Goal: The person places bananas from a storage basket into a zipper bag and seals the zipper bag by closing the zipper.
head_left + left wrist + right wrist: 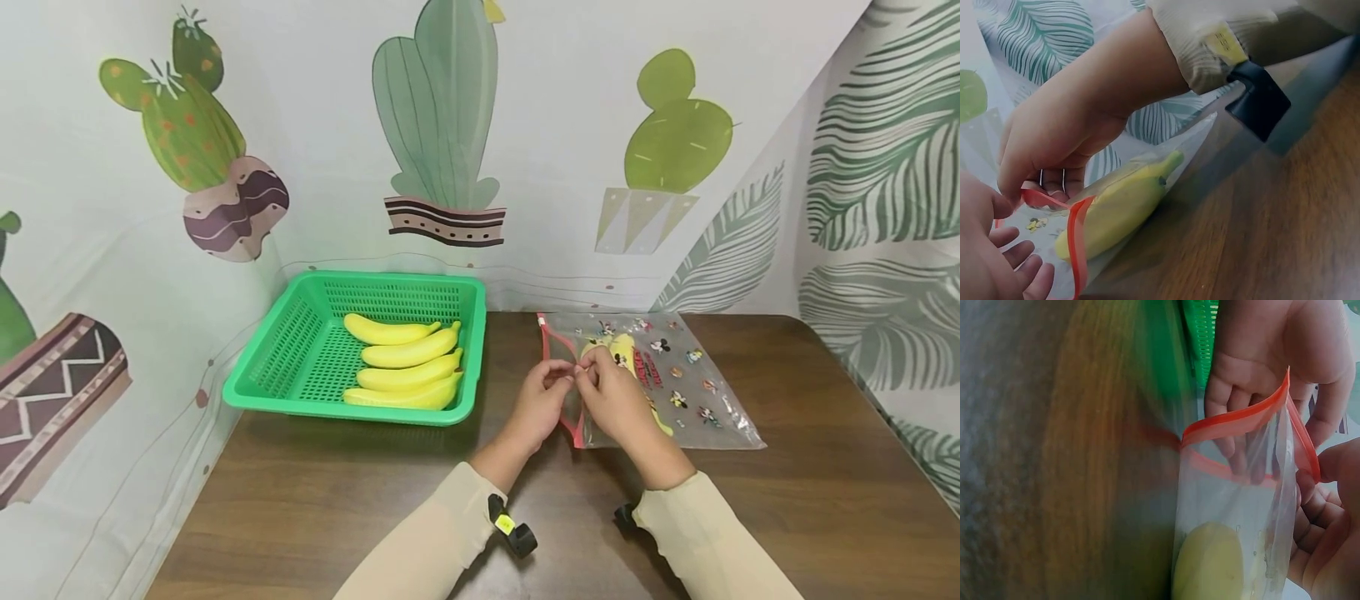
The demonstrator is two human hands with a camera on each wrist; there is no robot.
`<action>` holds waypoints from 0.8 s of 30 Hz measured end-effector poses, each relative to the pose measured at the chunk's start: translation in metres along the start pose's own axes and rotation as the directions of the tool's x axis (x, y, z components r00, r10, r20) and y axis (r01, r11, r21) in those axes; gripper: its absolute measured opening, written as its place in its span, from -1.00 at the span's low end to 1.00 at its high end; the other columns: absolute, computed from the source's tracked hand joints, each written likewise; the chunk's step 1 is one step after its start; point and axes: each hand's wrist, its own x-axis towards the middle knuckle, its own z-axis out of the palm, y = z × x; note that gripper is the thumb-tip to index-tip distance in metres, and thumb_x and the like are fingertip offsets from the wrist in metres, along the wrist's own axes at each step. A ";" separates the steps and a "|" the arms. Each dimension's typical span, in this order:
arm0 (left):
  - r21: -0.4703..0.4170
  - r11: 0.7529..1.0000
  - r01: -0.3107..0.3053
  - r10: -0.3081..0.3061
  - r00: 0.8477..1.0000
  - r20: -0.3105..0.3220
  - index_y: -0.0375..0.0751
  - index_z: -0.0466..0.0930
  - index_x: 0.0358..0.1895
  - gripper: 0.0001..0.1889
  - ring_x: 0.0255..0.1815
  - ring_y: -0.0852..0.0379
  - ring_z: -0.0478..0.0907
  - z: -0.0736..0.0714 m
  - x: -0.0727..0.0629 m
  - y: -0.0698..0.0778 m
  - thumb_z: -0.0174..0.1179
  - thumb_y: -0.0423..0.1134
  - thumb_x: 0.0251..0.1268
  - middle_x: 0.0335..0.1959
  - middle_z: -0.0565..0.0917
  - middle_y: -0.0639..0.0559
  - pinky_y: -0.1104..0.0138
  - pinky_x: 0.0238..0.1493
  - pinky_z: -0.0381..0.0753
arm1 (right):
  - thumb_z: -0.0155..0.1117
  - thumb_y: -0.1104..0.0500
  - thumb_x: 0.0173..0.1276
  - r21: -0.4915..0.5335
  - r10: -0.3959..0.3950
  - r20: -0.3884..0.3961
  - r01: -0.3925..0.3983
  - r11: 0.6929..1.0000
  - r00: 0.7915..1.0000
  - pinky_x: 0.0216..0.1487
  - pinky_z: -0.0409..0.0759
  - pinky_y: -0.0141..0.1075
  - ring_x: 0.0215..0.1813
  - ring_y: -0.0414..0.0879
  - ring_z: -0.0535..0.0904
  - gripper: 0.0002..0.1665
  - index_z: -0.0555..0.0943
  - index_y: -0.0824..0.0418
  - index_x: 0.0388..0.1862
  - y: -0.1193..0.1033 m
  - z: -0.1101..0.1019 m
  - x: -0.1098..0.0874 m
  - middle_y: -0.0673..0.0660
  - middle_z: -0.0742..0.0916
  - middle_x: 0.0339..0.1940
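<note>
A clear zip bag [697, 412] with cartoon prints and a red-edged mouth lies flat on the table, its mouth facing left. Inside it is a yellow banana [1125, 209]. My right hand [618, 400] pinches the bag's red zip edge [1238, 419] between thumb and finger, lifting the mouth partly apart. Close beside it, my left hand [542, 404] is at the same mouth. Its fingers [1019, 250] are loosely extended and spread, and its thumb comes up near the right hand's pinch. Through the clear film, the left fingertips show behind the red edge.
Left of the bag stands a green plastic basket [258, 367] with several bananas [408, 354] lying side by side. Both rest on a brown wooden table [315, 500]. A cloth printed with cacti [442, 108] and leaves hangs behind the table.
</note>
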 end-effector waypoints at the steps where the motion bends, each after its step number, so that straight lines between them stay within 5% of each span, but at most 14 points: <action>1: 0.035 0.999 -0.023 0.023 1.000 -0.006 -0.20 0.62 0.12 -0.71 0.00 0.16 0.58 0.000 -0.001 0.001 0.13 -0.23 0.42 0.08 0.63 -0.08 0.35 0.03 0.60 | 0.08 0.15 0.54 -0.001 0.001 0.000 -0.001 1.000 1.000 -0.55 0.34 -0.32 -0.61 -0.16 0.38 -0.84 0.45 0.23 -0.08 0.000 0.000 0.000 0.03 0.56 -0.57; 10: 0.273 0.953 -0.128 0.133 0.991 0.002 -0.15 0.55 0.27 -0.60 -0.09 0.01 0.52 -0.007 -0.003 0.011 0.13 -0.21 0.40 0.19 0.56 -0.12 0.38 -0.12 0.50 | 0.09 0.15 0.53 -0.015 -0.006 -0.021 0.006 1.000 1.000 -0.56 0.32 -0.33 -0.61 -0.17 0.38 -0.86 0.46 0.22 -0.10 0.001 0.000 0.000 0.03 0.57 -0.57; 14: 0.359 0.914 -0.189 0.188 0.981 0.039 -0.15 0.53 0.31 -0.57 0.01 -0.09 0.53 -0.012 -0.004 0.018 0.13 -0.23 0.41 0.30 0.53 -0.08 0.24 0.03 0.54 | 0.10 0.17 0.52 -0.023 -0.024 -0.042 0.023 0.999 0.999 -0.56 0.30 -0.35 -0.61 -0.20 0.36 -0.87 0.46 0.23 -0.12 0.002 0.001 0.000 0.02 0.57 -0.58; 19: 0.440 0.865 -0.240 0.231 0.970 0.075 -0.13 0.50 0.36 -0.52 0.36 -0.06 0.45 -0.017 -0.005 0.028 0.16 -0.21 0.39 0.42 0.47 -0.06 0.06 0.36 0.47 | 0.12 0.19 0.51 -0.019 -0.042 -0.057 0.041 0.999 0.998 -0.55 0.30 -0.36 -0.60 -0.21 0.36 -0.89 0.46 0.23 -0.14 0.003 0.001 0.001 0.02 0.56 -0.59; 24: 0.480 0.831 -0.281 0.267 0.959 0.100 -0.13 0.52 0.33 -0.52 0.50 -0.07 0.35 -0.022 -0.007 0.038 0.22 -0.19 0.36 0.46 0.43 -0.09 0.03 0.46 0.39 | 0.12 0.19 0.53 -0.013 -0.031 -0.040 0.031 0.999 0.999 -0.55 0.31 -0.35 -0.59 -0.18 0.37 -0.88 0.45 0.23 -0.12 0.002 0.001 0.001 0.03 0.56 -0.58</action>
